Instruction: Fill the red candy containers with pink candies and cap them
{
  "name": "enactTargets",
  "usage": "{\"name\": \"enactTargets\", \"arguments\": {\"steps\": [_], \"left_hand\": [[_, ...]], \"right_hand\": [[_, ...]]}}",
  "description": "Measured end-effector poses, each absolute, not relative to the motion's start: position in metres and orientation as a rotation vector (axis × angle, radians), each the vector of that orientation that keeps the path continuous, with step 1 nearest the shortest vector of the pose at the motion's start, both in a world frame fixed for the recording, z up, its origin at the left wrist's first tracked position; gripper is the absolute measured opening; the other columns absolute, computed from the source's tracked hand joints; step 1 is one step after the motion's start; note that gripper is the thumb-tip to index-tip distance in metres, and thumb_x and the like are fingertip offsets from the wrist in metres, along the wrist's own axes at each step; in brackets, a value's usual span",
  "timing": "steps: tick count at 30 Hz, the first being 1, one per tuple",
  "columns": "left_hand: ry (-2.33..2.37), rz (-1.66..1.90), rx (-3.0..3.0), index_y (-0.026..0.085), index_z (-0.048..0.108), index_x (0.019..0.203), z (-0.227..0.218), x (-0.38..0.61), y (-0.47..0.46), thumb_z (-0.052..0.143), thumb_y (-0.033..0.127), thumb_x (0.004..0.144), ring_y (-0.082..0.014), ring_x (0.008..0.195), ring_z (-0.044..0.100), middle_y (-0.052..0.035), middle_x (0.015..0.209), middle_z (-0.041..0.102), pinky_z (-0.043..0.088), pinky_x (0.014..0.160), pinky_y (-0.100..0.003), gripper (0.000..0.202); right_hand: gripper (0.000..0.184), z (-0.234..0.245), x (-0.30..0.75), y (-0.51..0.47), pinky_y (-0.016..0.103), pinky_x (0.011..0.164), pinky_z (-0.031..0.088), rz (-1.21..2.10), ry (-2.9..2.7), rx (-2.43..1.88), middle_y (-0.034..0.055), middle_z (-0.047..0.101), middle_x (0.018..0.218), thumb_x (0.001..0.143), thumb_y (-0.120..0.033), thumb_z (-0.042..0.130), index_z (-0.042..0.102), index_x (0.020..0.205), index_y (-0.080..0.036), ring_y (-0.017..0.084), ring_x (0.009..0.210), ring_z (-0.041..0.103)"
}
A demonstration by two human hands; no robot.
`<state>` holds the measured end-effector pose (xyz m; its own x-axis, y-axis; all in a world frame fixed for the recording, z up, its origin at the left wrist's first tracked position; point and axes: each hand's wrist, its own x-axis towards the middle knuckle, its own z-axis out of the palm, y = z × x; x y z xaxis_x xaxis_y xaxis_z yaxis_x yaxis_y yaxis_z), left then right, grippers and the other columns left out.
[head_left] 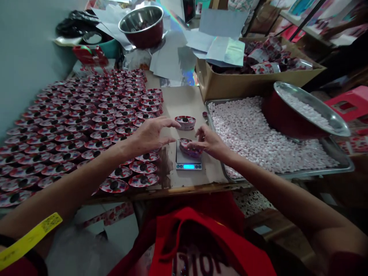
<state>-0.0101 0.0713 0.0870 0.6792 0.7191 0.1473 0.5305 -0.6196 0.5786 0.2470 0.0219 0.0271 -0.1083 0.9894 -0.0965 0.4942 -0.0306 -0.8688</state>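
A small digital scale (189,166) with a lit blue display lies at the table's front. On its plate rests a tilted oval printed pack (186,142), red and white. My right hand (211,142) is at that pack's right end, thumb across its top and fingers curled; the exact grip is partly hidden. My left hand (152,133) is open, thumb and fingers apart, left of the scale. Its fingertips come close to a second oval pack (185,123) with a dark round spot on top, standing behind the scale; contact is unclear.
Rows of similar oval packs (83,126) cover the table's left. At right, a metal tray (346,167) holds white pieces and a tilted steel bowl (287,119). Behind stand a cardboard box (247,85) of printed wraps, papers (169,55) and another steel bowl (146,36).
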Motion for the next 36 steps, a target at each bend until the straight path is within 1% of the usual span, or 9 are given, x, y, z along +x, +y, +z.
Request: {"name": "enactTargets", "arguments": {"steps": [5,7,11,15,21,24,28,32,36], "left_hand": [[0.897,0.432,2.407,0.021,0.074,0.131,0.079,0.004,0.076,0.083,0.03,0.086,-0.0262,0.125,0.07,-0.0085,0.133,0.076,0.053,0.113,-0.04,0.047],[0.854,0.357,2.438,0.02,0.073,0.134,0.075,0.01,0.08,0.085,0.031,0.084,-0.0271,0.128,0.068,-0.0091,0.135,0.076,0.051,0.115,-0.04,0.053],[0.813,0.247,2.487,0.02,0.071,0.135,0.072,0.027,0.083,0.085,0.033,0.084,-0.0276,0.13,0.067,-0.0085,0.137,0.074,0.049,0.114,-0.039,0.054],[0.774,0.197,2.576,0.02,0.069,0.138,0.077,0.031,0.086,0.084,0.031,0.084,-0.0283,0.131,0.065,-0.0087,0.138,0.072,0.048,0.112,-0.038,0.057],[0.76,0.158,2.603,0.022,0.068,0.14,0.071,0.016,0.087,0.089,0.03,0.079,-0.0278,0.128,0.066,-0.009,0.137,0.072,0.048,0.109,-0.035,0.065],[0.73,0.159,2.6,0.021,0.07,0.137,0.061,0.025,0.084,0.088,0.025,0.078,-0.0265,0.122,0.068,-0.0101,0.132,0.074,0.049,0.103,-0.033,0.062],[0.657,0.205,2.598,0.02,0.078,0.121,0.052,0.039,0.079,0.08,0.024,0.085,-0.0239,0.105,0.072,-0.0092,0.116,0.078,0.05,0.087,-0.031,0.037],[0.705,0.257,2.598,0.017,0.078,0.116,0.049,0.04,0.071,0.076,0.02,0.087,-0.0236,0.101,0.072,-0.0088,0.112,0.079,0.049,0.082,-0.031,0.029],[0.82,0.282,2.599,0.016,0.078,0.112,0.047,0.043,0.058,0.074,0.035,0.092,-0.0257,0.099,0.073,-0.0105,0.11,0.079,0.048,0.077,-0.033,0.028]], "right_hand": [[0.034,0.048,0.297,0.005,0.033,0.067,0.037,0.675,-1.937,-1.748,0.0036,0.065,0.079,0.096,-0.051,0.069,0.064,0.081,-0.021,0.02,0.073,0.057],[0.022,0.052,0.324,-0.01,0.036,0.072,0.039,0.322,-2.185,-1.921,0.0101,0.071,0.094,0.094,-0.042,0.072,0.074,0.096,-0.02,0.025,0.084,0.062],[0.025,0.044,0.356,-0.021,0.038,0.073,0.04,-0.032,-2.545,-2.092,0.0166,0.071,0.106,0.091,-0.03,0.068,0.076,0.111,-0.018,0.031,0.092,0.063],[0.014,0.036,0.371,-0.004,0.035,0.067,0.039,0.261,-2.455,-2.084,0.011,0.072,0.093,0.09,-0.031,0.066,0.074,0.093,-0.02,0.025,0.078,0.063],[0.016,0.045,0.396,0.007,0.029,0.052,0.038,0.871,-1.712,-2.112,0.0002,0.063,0.061,0.071,-0.034,0.077,0.068,0.076,-0.022,0.016,0.054,0.055],[0.019,0.048,0.394,0.004,0.028,0.051,0.041,0.877,-1.613,-2.069,0.0006,0.065,0.06,0.067,-0.035,0.08,0.07,0.076,-0.021,0.016,0.053,0.057],[0.016,0.056,0.372,0.005,0.026,0.048,0.038,0.762,-1.614,-2.056,0.0007,0.065,0.058,0.064,-0.029,0.083,0.073,0.073,-0.02,0.015,0.052,0.055],[0.013,0.069,0.333,0.013,0.023,0.047,0.036,0.925,-1.648,-1.811,-0.002,0.062,0.058,0.064,-0.021,0.08,0.073,0.074,-0.02,0.012,0.052,0.053],[0.015,0.084,0.296,0.023,0.022,0.043,0.033,1.119,-1.569,-1.623,-0.003,0.06,0.053,0.061,-0.02,0.083,0.07,0.069,-0.02,0.01,0.049,0.051]]}}
